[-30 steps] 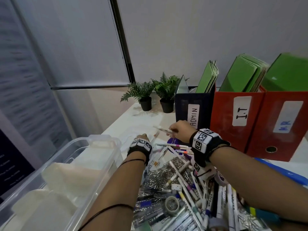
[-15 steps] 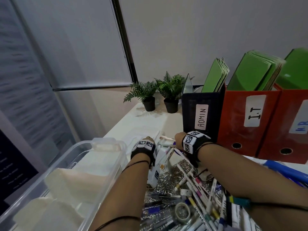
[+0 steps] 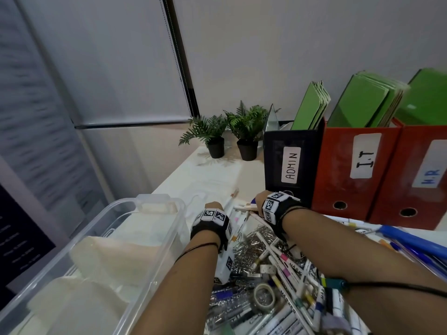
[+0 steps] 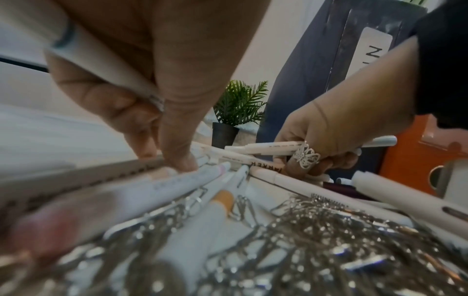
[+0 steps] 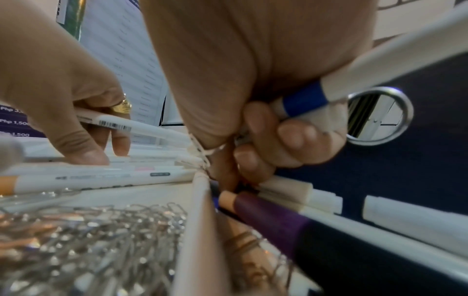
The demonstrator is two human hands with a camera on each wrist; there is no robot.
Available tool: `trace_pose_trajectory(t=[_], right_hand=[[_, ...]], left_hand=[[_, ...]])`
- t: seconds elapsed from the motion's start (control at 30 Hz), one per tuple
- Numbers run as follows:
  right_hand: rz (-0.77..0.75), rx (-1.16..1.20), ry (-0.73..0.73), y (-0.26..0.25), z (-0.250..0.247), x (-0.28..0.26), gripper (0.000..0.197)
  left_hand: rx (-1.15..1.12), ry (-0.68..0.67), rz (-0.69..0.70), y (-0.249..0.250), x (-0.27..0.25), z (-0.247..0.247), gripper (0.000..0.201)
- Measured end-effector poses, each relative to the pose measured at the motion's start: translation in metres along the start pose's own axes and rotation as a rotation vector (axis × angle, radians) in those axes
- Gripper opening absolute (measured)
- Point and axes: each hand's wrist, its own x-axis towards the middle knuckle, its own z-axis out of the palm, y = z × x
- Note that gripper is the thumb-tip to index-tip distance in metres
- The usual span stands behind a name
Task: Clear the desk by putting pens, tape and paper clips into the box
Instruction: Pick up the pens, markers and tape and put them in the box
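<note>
Gripping white markers point(image 4: 268, 149): left hand point(image 3: 212, 209), right hand point(image 3: 262, 200).

Box point(image 3: 135, 240): clear plastic. Pens point(image 3: 287, 264): white barrels with pink, yellow, blue and purple bands. Paper clips point(image 3: 251, 247): silver. Tape roll point(image 3: 264, 296): translucent grey. File boxes: navy point(image 3: 290, 163), red-orange point(image 3: 348, 175). Folders point(image 3: 365, 102): green. Wrist bands point(image 3: 214, 215): black-and-white square code pattern

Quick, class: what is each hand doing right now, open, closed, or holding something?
Left hand: closed, gripping a white pen.
Right hand: closed, gripping a blue-banded white pen.
</note>
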Motion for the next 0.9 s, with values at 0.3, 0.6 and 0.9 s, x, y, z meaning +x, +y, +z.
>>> trace_pose_trajectory(t=[0.3, 0.6, 0.9], right_hand=[[-0.026, -0.041, 0.038, 0.002, -0.002, -0.006, 0.033], [-0.022, -0.044, 0.02, 0.003, 0.004, -0.005, 0.034], [-0.012, 0.063, 0.128, 0.016, -0.014, -0.02, 0.025]], left_hand=[[0.094, -0.085, 0.089, 0.0, -0.009, -0.01, 0.041], [0.209, -0.055, 0.16, 0.001, -0.014, -0.012, 0.042], [0.094, 0.017, 0.189, 0.009, -0.019, -0.03, 0.041]])
